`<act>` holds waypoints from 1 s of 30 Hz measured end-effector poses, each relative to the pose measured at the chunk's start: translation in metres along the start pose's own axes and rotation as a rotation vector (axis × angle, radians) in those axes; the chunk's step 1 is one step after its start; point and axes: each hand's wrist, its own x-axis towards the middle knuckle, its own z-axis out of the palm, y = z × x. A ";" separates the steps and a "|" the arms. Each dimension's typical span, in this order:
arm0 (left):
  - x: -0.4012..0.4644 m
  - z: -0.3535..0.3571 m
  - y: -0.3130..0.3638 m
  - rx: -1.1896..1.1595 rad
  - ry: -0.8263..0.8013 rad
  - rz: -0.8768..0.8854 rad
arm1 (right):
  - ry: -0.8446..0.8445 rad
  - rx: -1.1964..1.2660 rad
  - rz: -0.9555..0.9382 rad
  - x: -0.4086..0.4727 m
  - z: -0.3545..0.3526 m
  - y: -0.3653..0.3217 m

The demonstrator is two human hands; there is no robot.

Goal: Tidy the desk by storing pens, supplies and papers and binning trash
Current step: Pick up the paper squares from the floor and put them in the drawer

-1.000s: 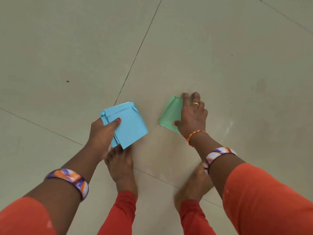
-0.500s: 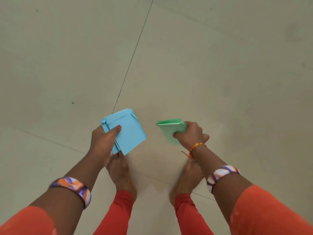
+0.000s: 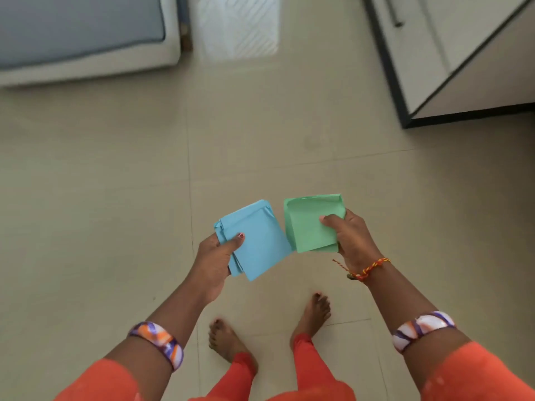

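The left hand (image 3: 215,260) pinches the folded blue papers (image 3: 256,241), thumb on top. Just right of them, the right hand (image 3: 351,238) pinches the green paper (image 3: 308,227), both above the floor (image 3: 115,183).

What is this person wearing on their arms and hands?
Both arms are bare from the hands up to short orange sleeves. Each forearm carries a wide glossy bangle, swirled orange, purple and white: one on the left, one on the right. The right wrist also has a thin red and yellow braided thread. The left thumbnail is painted red.
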 end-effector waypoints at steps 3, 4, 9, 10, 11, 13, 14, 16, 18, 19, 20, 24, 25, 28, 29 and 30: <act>-0.043 0.061 0.051 0.087 -0.164 0.040 | 0.070 0.088 -0.054 -0.052 -0.054 -0.060; -0.054 0.085 0.066 0.115 -0.214 0.063 | 0.091 0.095 -0.091 -0.068 -0.075 -0.079; -0.118 0.215 0.121 0.244 -0.442 0.186 | 0.243 0.156 -0.298 -0.149 -0.194 -0.148; -0.131 0.240 0.126 0.267 -0.497 0.207 | 0.279 0.171 -0.336 -0.169 -0.218 -0.156; -0.143 0.267 0.130 0.289 -0.558 0.226 | 0.317 0.180 -0.377 -0.188 -0.242 -0.164; -0.166 0.310 0.135 0.300 -0.662 0.241 | 0.386 0.197 -0.452 -0.222 -0.281 -0.174; -0.179 0.336 0.137 0.297 -0.714 0.235 | 0.428 0.233 -0.506 -0.242 -0.304 -0.178; -0.206 0.383 0.142 0.266 -0.813 0.183 | 0.482 0.326 -0.613 -0.278 -0.343 -0.184; -0.232 0.428 0.148 0.231 -0.890 0.125 | 0.539 0.409 -0.702 -0.308 -0.377 -0.190; -0.244 0.451 0.151 0.226 -0.926 0.110 | 0.572 0.450 -0.745 -0.322 -0.391 -0.193; -0.255 0.472 0.153 0.229 -0.968 0.106 | 0.610 0.487 -0.785 -0.333 -0.406 -0.196; -0.295 0.561 0.156 0.366 -1.131 0.172 | 0.844 0.572 -0.899 -0.362 -0.457 -0.207; -0.302 0.584 0.156 0.411 -1.150 0.201 | 0.914 0.573 -0.889 -0.366 -0.470 -0.210; -0.317 0.651 0.153 0.537 -1.174 0.315 | 1.127 0.503 -0.778 -0.362 -0.521 -0.213; -0.316 0.674 0.150 0.598 -1.135 0.416 | 1.234 0.367 -0.697 -0.358 -0.538 -0.210; -0.312 0.696 0.146 0.684 -1.076 0.561 | 1.337 0.162 -0.561 -0.354 -0.552 -0.207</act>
